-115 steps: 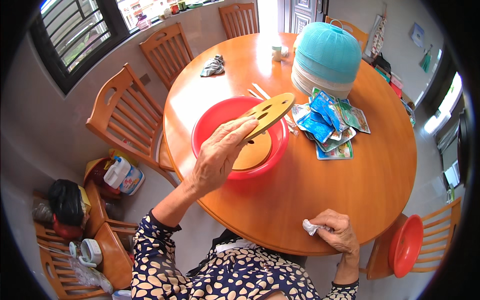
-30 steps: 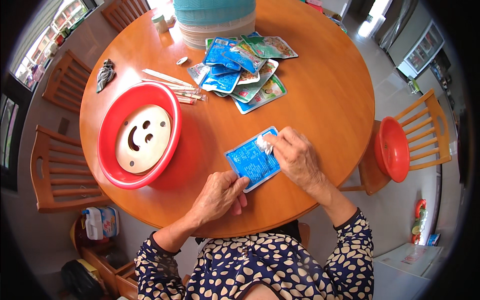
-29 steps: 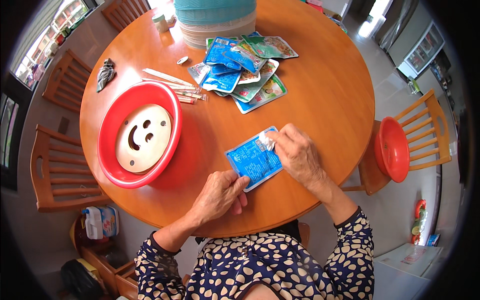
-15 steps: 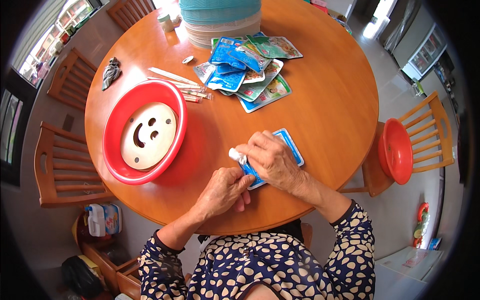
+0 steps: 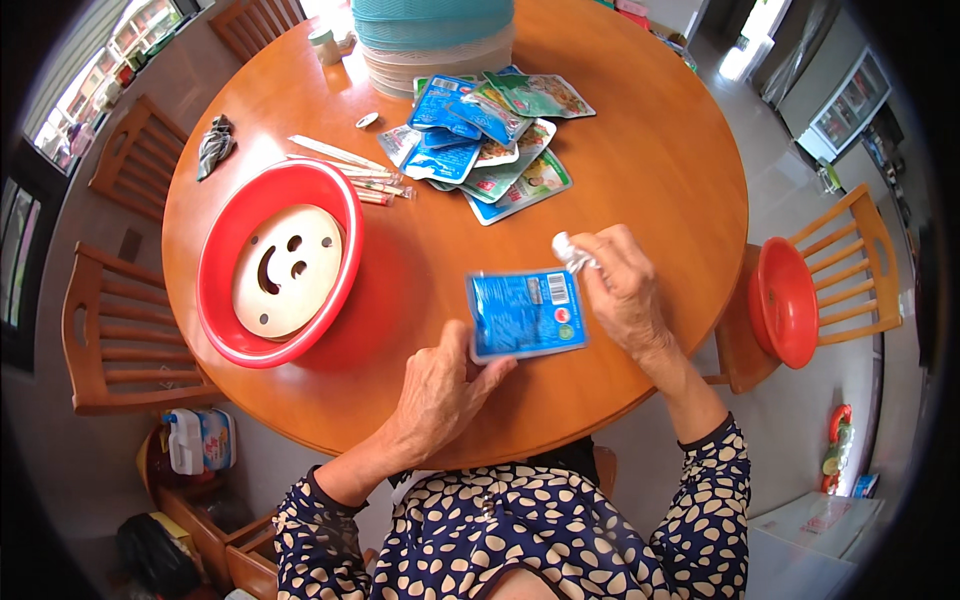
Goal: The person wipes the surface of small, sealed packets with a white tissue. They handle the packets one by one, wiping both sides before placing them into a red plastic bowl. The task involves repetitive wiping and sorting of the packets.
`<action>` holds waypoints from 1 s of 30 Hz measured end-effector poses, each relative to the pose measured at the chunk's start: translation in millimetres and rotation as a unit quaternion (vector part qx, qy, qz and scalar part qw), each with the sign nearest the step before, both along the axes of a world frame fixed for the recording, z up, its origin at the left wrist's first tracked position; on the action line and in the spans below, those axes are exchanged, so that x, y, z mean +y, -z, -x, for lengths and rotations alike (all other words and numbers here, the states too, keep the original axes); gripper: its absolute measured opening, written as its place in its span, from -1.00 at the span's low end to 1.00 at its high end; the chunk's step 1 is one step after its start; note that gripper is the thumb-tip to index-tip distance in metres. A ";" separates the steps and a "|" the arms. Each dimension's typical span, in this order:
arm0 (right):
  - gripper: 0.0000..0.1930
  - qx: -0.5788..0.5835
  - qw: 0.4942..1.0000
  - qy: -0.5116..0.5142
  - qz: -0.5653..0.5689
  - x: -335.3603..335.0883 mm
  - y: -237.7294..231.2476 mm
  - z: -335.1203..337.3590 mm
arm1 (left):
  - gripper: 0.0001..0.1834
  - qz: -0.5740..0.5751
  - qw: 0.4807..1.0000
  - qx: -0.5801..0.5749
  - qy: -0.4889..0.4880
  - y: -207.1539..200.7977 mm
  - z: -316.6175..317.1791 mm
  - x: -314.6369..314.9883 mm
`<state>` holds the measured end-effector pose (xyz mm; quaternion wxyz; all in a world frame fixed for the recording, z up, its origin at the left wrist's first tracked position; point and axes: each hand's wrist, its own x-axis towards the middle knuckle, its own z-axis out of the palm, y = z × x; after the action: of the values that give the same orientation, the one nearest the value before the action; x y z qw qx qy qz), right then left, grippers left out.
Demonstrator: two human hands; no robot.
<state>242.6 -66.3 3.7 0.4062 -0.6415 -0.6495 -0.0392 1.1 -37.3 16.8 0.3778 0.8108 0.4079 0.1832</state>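
Blue pouch [image 5: 525,314]: flat sealed sachet, held just above the round wooden table [image 5: 640,170], near its 6 o'clock edge, between both hands; printed face up, tilted slightly.
Left hand [image 5: 440,390]: at pouch's 7 o'clock corner; corner pinched between thumb on top and fingers beneath. Rest of hand curled loosely.
Right hand [image 5: 625,290]: at pouch's 3 o'clock edge, touching it; a small crumpled white wad [image 5: 570,250] is pinched at the fingertips, approx. 1 o'clock of pouch. Whether the pouch edge is also gripped cannot be told.
Handling (judged): light, thin, floppy; contents prob. soft, so sag is expected if held by one corner only. Film looks glossy, likely slippery, esp. if damp. Not fragile, but the seal could be stressed by hard creasing.
Where to hold (judged): best taken at flat sealed margins/corners, pinch grip, two opposite sides for a level hold.
Pile of pouches [image 5: 490,140]: blue and green ones heaped at 12 o'clock of the held pouch, well apart.
Red basin [image 5: 215,250]: at 9 o'clock, holds a round wooden board [image 5: 285,270] w/ cut-out holes.
Wrapped sticks [image 5: 345,170]: betw. basin and pile.
Teal mesh cover [image 5: 430,30]: far edge, 12 o'clock.
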 end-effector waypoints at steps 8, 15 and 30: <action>-0.70 -0.009 0.989 -0.131 0.064 10.0 11.7 18.2 | -0.67 -0.097 0.995 -0.016 -0.033 4.8 -2.7 11.0; -0.80 -0.029 0.949 -0.286 0.129 -5.7 2.3 0.3 | -0.70 0.255 0.960 -0.067 -0.092 -8.1 3.9 35.3; -0.75 0.072 0.952 -0.290 0.060 38.6 5.5 39.1 | -0.75 0.236 0.961 -0.100 -0.107 -4.3 1.1 31.1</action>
<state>203.5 -27.7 -1.8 0.4067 -0.4499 -0.7777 0.1654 -0.1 -6.3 21.2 0.5753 0.6277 0.4843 0.2011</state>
